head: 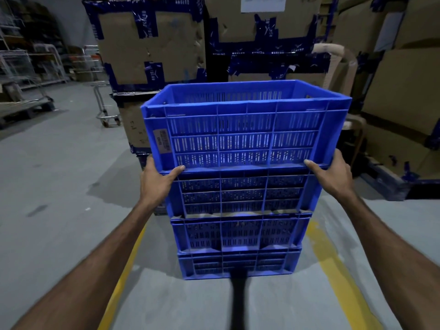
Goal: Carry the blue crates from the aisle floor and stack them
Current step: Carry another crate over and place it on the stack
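Observation:
A stack of blue slotted plastic crates stands on the aisle floor in front of me. The top crate is empty and carries a brown label on its left side. My left hand grips its lower left corner, thumb along the bottom edge. My right hand grips its lower right corner the same way. Under it sit three more blue crates: the second crate, the third crate and the bottom crate. Whether the top crate rests fully on the second one I cannot tell.
Tall cardboard boxes bound with blue tape stand right behind the stack and along the right side. A wheeled metal trolley stands at the left rear, with metal racks further back. Yellow floor lines flank the stack. Grey concrete floor lies to the left.

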The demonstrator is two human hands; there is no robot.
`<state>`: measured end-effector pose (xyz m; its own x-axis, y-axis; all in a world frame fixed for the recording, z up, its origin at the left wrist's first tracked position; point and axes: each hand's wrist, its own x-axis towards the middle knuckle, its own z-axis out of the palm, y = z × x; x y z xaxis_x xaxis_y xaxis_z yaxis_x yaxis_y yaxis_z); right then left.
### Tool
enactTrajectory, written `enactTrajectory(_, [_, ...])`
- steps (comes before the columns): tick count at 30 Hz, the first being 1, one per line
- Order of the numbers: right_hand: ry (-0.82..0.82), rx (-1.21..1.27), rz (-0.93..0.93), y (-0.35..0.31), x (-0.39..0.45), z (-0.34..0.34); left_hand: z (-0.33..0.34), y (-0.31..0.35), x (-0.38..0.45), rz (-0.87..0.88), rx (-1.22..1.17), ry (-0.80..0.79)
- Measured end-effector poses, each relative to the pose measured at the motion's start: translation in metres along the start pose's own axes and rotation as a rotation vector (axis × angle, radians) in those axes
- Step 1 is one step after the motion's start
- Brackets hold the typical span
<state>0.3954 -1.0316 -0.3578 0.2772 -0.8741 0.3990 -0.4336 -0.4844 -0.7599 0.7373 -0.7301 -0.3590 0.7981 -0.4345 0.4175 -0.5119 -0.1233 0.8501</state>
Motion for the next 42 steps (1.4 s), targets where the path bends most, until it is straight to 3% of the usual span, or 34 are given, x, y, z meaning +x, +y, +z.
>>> enactTrajectory(9, [0.124, 0.165, 0.082, 0.007, -0.022, 0.017, 0.005, -0.010, -0.002, -0.002, -0.017, 0.002])
enactTrajectory(42, [0.103, 0.227, 0.132, 0.013, -0.017, 0.015, 0.007, -0.016, 0.000, -0.050, -0.145, -0.021])
